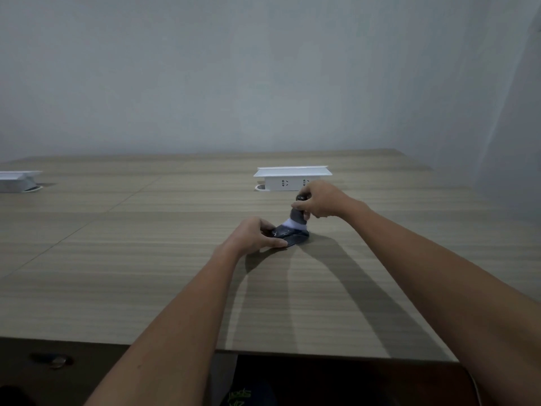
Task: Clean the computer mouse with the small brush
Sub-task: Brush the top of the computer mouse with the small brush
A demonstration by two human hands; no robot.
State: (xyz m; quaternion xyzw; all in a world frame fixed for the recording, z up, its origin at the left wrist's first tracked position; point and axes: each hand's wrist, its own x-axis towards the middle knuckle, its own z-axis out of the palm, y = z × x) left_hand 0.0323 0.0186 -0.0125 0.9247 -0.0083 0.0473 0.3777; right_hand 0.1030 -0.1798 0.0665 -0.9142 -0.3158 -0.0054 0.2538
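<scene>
— Fingers [299, 205] first: what were the right ones doing?

— They were clamped round the dark handle of the small brush [298, 215], thumb on the near side, the rest curled over the top. The right hand [322, 200] held it nearly upright, with the pale bristles pressed down on the computer mouse [289, 234].

— And the left?

— The left hand [253, 234] lay just left of the mouse, fingers closed on its near and far flanks, thumb stretched flat along the near edge, pinning it to the worktop [146, 259]. How hard it gripped could not be told.

— Where was the mouse itself?

— It sat flat on the worktop, between the two hands. Just beyond the mouse stood a white socket box [292, 178], raised out of the surface; a second white box [17, 181] stood well to the left of the mouse. Both forearms reached in from the near edge.

— So which step was this?

— By my reading, the brushing proper: bristles were on the upper shell, towards its right end. How much of the mouse was already clean I could not judge; it was small and dark in the view.

— What did the next move call for?

— Short, light strokes across the shell, I would say, while the left hand kept the mouse from sliding. The sides would likely need the mouse turned or tilted.
</scene>
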